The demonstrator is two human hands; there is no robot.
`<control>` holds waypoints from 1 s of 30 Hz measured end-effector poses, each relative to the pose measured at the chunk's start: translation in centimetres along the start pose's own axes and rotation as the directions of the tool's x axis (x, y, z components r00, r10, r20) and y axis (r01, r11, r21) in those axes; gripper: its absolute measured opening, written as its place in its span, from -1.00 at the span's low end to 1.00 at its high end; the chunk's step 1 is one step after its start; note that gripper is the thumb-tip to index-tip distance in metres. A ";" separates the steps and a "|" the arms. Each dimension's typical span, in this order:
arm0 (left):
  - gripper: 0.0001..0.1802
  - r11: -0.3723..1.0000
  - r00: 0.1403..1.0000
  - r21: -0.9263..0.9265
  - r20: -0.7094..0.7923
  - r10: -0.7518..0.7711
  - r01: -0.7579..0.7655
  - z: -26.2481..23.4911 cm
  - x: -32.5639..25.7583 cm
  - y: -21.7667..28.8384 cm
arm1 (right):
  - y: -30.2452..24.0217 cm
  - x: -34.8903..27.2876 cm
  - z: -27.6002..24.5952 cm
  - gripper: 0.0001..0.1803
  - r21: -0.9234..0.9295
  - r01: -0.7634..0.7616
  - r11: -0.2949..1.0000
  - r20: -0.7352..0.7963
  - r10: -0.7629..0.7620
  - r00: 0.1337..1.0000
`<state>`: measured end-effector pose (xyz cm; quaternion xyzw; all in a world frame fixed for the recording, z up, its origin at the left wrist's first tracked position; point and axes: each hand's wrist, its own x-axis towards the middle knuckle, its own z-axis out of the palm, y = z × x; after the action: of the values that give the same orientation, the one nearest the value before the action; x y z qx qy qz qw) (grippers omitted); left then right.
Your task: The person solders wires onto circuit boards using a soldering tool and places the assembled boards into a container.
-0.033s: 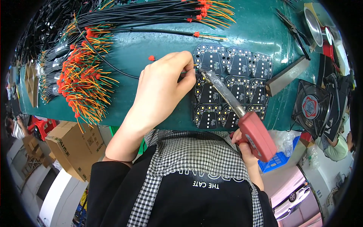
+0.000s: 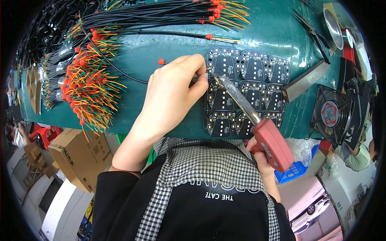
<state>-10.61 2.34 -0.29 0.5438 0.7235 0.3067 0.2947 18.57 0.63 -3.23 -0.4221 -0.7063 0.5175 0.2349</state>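
Note:
My left hand (image 2: 171,90) pinches the end of a black cable (image 2: 130,77) at the left edge of a panel of dark circuit boards (image 2: 253,68). A short bit of orange wire shows past my fingertips; the rest of that end is hidden by them. In my right hand (image 2: 261,158), near the apron, is a soldering iron (image 2: 274,144) with a red handle and a metal barrel. Its tip points up and left, at the upper left board, close beside the wire end. Whether tip and wire touch cannot be made out.
Black cables (image 2: 157,16) with red ties and orange and green ends lie at the back; a heap of wire ends (image 2: 90,82) is at left. Right of the boards are a metal bar (image 2: 307,80), pliers (image 2: 309,30) and a fan (image 2: 331,114). A red bit (image 2: 161,62) lies near my left hand.

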 end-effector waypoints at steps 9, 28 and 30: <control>-0.88 0.945 0.984 0.288 -0.040 0.173 -0.154 -0.5 0.6 1.1 | -3.5 0.8 0.5 -0.12 0.510 -0.212 0.833 -0.144 0.326 0.934; -0.89 0.974 0.970 0.093 -0.109 0.218 -0.209 1.4 5.4 2.7 | -2.5 0.3 -0.9 -0.15 0.530 -0.139 0.837 -0.258 0.315 0.913; -0.91 0.950 0.938 0.064 -0.151 0.311 -0.305 1.6 4.2 2.9 | -2.2 -0.1 -1.0 -0.15 0.546 -0.153 0.824 -0.236 0.327 0.915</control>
<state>-8.61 7.22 0.47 0.6296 0.6568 0.3770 0.1733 18.60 0.80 -0.80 -0.5081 -0.4340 0.6380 0.3825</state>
